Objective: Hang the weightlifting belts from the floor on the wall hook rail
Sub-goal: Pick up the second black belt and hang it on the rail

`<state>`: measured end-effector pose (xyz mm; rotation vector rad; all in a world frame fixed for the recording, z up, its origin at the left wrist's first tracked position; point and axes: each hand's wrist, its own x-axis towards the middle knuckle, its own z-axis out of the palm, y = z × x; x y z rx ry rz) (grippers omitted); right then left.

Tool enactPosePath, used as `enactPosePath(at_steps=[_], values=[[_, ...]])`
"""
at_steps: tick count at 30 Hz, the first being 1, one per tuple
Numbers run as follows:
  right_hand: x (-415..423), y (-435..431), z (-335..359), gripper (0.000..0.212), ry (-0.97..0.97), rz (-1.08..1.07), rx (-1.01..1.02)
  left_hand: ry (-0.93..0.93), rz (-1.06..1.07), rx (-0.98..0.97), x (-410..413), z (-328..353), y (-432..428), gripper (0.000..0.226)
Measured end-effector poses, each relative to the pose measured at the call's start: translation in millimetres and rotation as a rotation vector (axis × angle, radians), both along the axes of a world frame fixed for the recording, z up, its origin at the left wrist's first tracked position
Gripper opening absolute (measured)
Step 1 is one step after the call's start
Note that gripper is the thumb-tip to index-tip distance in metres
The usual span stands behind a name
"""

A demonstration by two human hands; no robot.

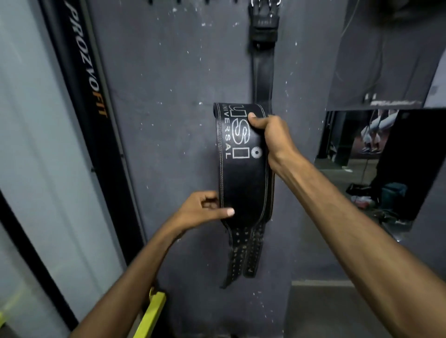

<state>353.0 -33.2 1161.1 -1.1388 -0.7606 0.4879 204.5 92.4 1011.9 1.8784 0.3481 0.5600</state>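
A wide black leather weightlifting belt (243,178) with white "USI UNIVERSAL" lettering is held up in front of the grey wall, folded over at its top, its hole-punched ends dangling below. My right hand (270,135) grips its upper right edge, thumb on the face. My left hand (205,210) pinches its lower left edge. Behind it a second black belt (263,72) hangs by its metal buckle from the hook rail (193,2) at the top edge of the view; only the tips of several bare hooks show to the left of it.
A black "PROZVOFIT" banner frame (89,96) leans along the wall's left. A mirror (376,164) on the right reflects gym gear. A yellow bar (152,313) sits low, beside my left forearm.
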Motion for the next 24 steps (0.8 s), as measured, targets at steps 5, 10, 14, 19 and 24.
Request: enactPosePath(at_steps=[5, 10, 14, 19, 24], values=[[-18.4, -8.4, 45.1, 0.041, -0.102, 0.042, 0.057, -0.440, -0.022, -0.207, 10.6, 152.4, -22.6, 0.037], [-27.8, -21.8, 61.1, 0.021, -0.227, 0.069, 0.146, -0.560, 0.054, -0.306, 12.1, 227.9, -42.5, 0.016], [-26.9, -39.5, 19.1, 0.053, -0.317, 0.107, 0.122, -0.589, 0.044, -0.309, 7.5, 238.4, -46.1, 0.010], [-36.2, -62.4, -46.4, 0.050, -0.524, 0.170, -0.129, -0.574, 0.030, -0.305, -8.3, 245.0, -51.8, 0.009], [-38.5, -63.1, 30.2, 0.045, -0.333, 0.194, 0.000, -0.583, 0.011, -0.179, -32.5, 241.1, -64.5, 0.007]])
